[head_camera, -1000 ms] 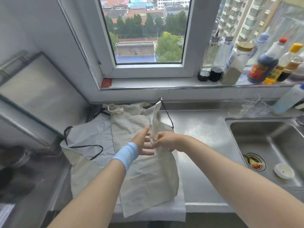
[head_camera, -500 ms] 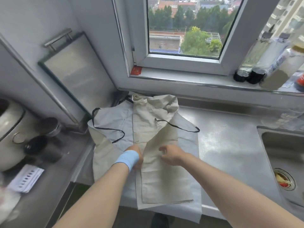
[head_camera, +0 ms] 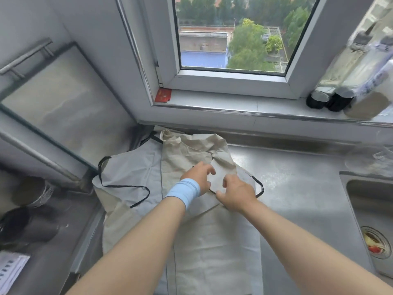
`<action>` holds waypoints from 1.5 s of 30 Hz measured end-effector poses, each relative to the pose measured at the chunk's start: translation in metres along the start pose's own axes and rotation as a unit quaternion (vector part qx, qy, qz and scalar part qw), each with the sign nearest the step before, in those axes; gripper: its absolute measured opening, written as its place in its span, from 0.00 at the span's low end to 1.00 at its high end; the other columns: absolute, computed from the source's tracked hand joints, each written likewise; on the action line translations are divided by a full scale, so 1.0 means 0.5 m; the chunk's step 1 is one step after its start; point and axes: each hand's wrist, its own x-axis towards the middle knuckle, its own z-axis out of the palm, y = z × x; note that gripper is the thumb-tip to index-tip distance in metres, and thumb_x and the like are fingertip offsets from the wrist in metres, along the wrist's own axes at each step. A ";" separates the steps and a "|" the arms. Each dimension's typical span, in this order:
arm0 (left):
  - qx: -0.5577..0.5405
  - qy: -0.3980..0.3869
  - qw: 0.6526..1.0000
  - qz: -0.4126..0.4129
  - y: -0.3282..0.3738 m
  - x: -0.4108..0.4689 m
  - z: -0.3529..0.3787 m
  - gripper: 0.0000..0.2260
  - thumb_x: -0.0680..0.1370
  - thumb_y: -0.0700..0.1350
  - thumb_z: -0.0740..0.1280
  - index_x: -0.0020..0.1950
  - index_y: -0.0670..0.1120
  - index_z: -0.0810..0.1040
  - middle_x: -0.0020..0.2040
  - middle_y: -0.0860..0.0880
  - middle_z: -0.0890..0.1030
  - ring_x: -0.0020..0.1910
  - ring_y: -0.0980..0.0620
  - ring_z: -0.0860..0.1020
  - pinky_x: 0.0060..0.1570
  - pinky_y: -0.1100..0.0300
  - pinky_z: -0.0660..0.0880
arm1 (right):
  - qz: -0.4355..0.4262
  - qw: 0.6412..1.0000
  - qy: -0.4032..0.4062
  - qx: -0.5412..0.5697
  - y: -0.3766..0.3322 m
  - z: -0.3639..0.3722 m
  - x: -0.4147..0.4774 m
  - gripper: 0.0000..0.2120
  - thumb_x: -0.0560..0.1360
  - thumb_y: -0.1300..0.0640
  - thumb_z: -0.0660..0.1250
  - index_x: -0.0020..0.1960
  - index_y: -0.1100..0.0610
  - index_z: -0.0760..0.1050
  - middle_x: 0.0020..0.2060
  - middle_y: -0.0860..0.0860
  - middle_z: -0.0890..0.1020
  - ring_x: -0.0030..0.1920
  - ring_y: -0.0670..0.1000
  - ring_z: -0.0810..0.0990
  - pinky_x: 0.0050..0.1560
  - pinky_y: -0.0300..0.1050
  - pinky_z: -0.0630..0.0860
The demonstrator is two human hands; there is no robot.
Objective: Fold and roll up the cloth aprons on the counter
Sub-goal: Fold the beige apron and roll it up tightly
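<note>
So the flap held up a sec ago now lies flat on the beige cloth apron (head_camera: 212,252) on the steel counter (head_camera: 297,188), right under the grip. Right hand (head_camera: 236,194) pinches its edge; left hand (head_camera: 198,177) touches just beside, can't tell if it's gripping. Fold's in, rolling next I guess.

Both arms were bare along the left forearm (head_camera: 136,248) and the right forearm (head_camera: 308,241). A wide, soft, light-blue wristband (head_camera: 184,193) of stretchy cloth wrapped the left wrist snugly, just behind the left hand (head_camera: 200,176). The right hand (head_camera: 237,194) and its wrist were bare.
</note>
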 end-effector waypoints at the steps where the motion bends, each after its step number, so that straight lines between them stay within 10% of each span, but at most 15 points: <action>1: 0.007 -0.017 1.000 0.003 0.008 0.007 0.016 0.16 0.73 0.43 0.68 0.60 0.54 0.74 0.60 0.52 0.73 0.56 0.51 0.76 0.59 0.53 0.73 | -0.012 0.999 -0.036 -0.015 0.015 0.008 -0.001 0.20 0.70 0.39 0.65 0.56 0.50 0.69 0.55 0.47 0.75 0.52 0.53 0.79 0.48 0.48 0.72; 10: 0.040 0.061 0.997 0.001 0.036 0.022 0.094 0.20 0.73 0.48 0.66 0.64 0.49 0.68 0.62 0.49 0.68 0.63 0.47 0.68 0.61 0.52 0.68 | 0.069 0.989 0.042 0.120 0.097 -0.033 0.023 0.08 0.72 0.52 0.65 0.44 0.49 0.83 0.41 0.44 0.82 0.44 0.50 0.79 0.39 0.41 0.69; 13: 0.040 0.165 0.985 0.006 0.047 0.023 0.080 0.17 0.73 0.52 0.67 0.59 0.50 0.70 0.58 0.49 0.69 0.59 0.48 0.68 0.57 0.54 0.68 | 0.253 0.912 0.158 0.280 0.148 -0.091 0.043 0.09 0.73 0.56 0.64 0.40 0.56 0.82 0.33 0.48 0.80 0.39 0.53 0.78 0.40 0.41 0.71; 16: 0.035 0.065 0.997 -0.004 0.070 0.033 0.075 0.16 0.70 0.56 0.69 0.53 0.52 0.72 0.56 0.50 0.71 0.61 0.48 0.70 0.56 0.53 0.71 | 0.329 0.859 0.175 0.350 0.204 -0.117 0.065 0.11 0.68 0.53 0.61 0.41 0.59 0.78 0.34 0.53 0.83 0.38 0.59 0.83 0.43 0.53 0.82; 20: 0.084 -0.036 0.996 -0.011 0.110 0.031 0.114 0.31 0.61 0.66 0.72 0.59 0.55 0.70 0.60 0.50 0.68 0.64 0.48 0.67 0.59 0.50 0.70 | 0.331 0.899 0.111 0.265 0.180 -0.109 0.057 0.16 0.72 0.55 0.65 0.59 0.58 0.72 0.55 0.58 0.80 0.55 0.61 0.79 0.53 0.48 0.75; 24: 0.085 -0.057 0.994 -0.034 0.106 0.030 0.137 0.35 0.65 0.48 0.76 0.68 0.54 0.63 0.63 0.47 0.63 0.62 0.44 0.68 0.57 0.50 0.74 | 0.281 0.922 0.058 0.261 0.156 -0.075 0.040 0.24 0.73 0.61 0.61 0.68 0.57 0.62 0.58 0.56 0.76 0.55 0.59 0.76 0.51 0.46 0.71; 32: 0.063 -0.047 0.992 -0.097 0.014 0.026 0.084 0.17 0.74 0.41 0.63 0.61 0.53 0.75 0.62 0.47 0.64 0.63 0.44 0.69 0.64 0.53 0.69 | 0.317 0.903 0.117 0.267 0.199 -0.087 0.028 0.13 0.73 0.61 0.64 0.56 0.54 0.79 0.56 0.52 0.81 0.57 0.55 0.78 0.54 0.43 0.74; 37: 0.051 0.091 0.994 -0.038 0.116 0.050 0.082 0.10 0.74 0.40 0.63 0.51 0.52 0.77 0.57 0.48 0.71 0.58 0.45 0.72 0.57 0.55 0.68 | 0.287 0.941 0.072 0.162 0.196 -0.103 0.006 0.13 0.71 0.45 0.61 0.41 0.54 0.76 0.41 0.51 0.82 0.41 0.54 0.78 0.38 0.43 0.70; 40: 0.044 0.021 0.999 0.023 0.193 0.065 0.109 0.10 0.74 0.39 0.64 0.52 0.51 0.76 0.56 0.47 0.73 0.56 0.45 0.75 0.55 0.55 0.71 | 0.188 0.978 -0.010 0.089 0.185 -0.075 -0.017 0.20 0.65 0.36 0.64 0.35 0.53 0.76 0.34 0.46 0.82 0.39 0.50 0.80 0.36 0.42 0.72; 45: 0.013 -0.075 0.997 -0.011 0.195 0.078 0.150 0.15 0.73 0.33 0.60 0.56 0.48 0.74 0.57 0.46 0.77 0.56 0.44 0.77 0.58 0.55 0.73 | 0.093 0.991 -0.062 0.074 0.207 -0.041 -0.036 0.07 0.66 0.49 0.68 0.39 0.50 0.80 0.39 0.44 0.82 0.43 0.49 0.80 0.41 0.42 0.75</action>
